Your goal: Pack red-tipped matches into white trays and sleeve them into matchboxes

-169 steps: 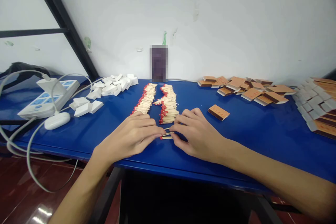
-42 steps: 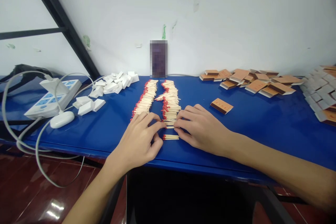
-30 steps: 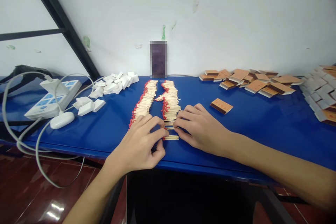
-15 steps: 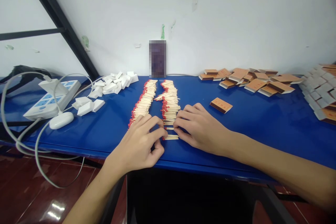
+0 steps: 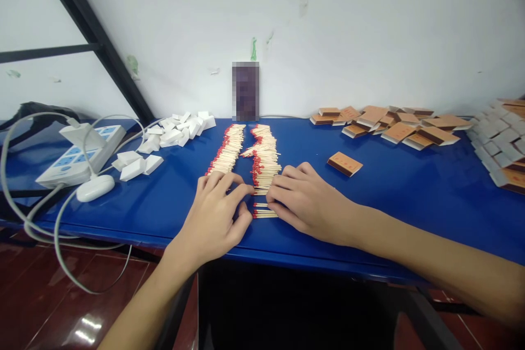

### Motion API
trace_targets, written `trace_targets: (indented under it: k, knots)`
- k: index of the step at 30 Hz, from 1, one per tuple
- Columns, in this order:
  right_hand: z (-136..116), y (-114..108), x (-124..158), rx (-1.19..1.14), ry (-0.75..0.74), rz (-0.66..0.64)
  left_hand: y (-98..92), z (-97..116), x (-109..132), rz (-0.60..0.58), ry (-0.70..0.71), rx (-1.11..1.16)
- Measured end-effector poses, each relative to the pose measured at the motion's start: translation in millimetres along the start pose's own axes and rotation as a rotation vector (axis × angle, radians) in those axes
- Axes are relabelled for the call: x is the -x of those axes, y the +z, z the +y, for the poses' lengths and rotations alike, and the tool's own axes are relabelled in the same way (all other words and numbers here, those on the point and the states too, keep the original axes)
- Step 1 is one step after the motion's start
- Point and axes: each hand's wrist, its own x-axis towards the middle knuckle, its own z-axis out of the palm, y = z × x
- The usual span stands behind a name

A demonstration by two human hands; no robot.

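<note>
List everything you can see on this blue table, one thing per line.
table: one, blue, by white wall
match rows: two, red-tipped, table centre
match bunch: one small, red-tipped, between the hands
trays: heap, white, back left
box heap: many, orange, back right
lone box: one, orange, right of the rows
power strip: one, white and blue, far left
left hand: one, touching the bunch's red tips
right hand: one, fingertips on the bunch's other end

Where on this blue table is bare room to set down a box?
The widest bare stretch of table lies right of the single matchbox, before the matchbox pile. A smaller one lies between the white trays and the left match row. Crowded: the centre, around the left hand and right hand.
</note>
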Motion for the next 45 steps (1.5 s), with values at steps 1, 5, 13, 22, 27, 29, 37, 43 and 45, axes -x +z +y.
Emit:
trace_targets:
  k: [1,5,13,22,27,29,37,43,45]
  knots:
    - [0,-1,0,0.001,-0.004,-0.005,-0.1,0,0,0.0,-0.001,0.002]
    - [-2,-3,0,-0.024,-0.028,-0.002,-0.6,-1,1,0.005,-0.005,0.006]
    - [5,6,-2,0.095,0.033,0.078,0.6,-3,2,-0.02,-0.016,0.008]
    - [6,9,-1,0.114,0.032,0.065,0.5,-2,2,-0.014,-0.019,0.012]
    - [7,10,0,0.1,0.016,0.072,0.4,-2,2,-0.01,-0.003,0.028]
    - [7,11,0,0.093,0.013,0.076,0.1,-2,1,-0.014,0.002,0.033]
    - [8,10,-1,0.063,0.004,0.082,-0.5,-2,2,-0.021,0.028,0.013]
    - [7,11,-1,0.032,0.021,0.072,0.6,-3,2,-0.052,0.031,0.007]
    - [7,11,-2,-0.001,0.041,0.066,0.6,-3,2,-0.062,0.03,0.013]
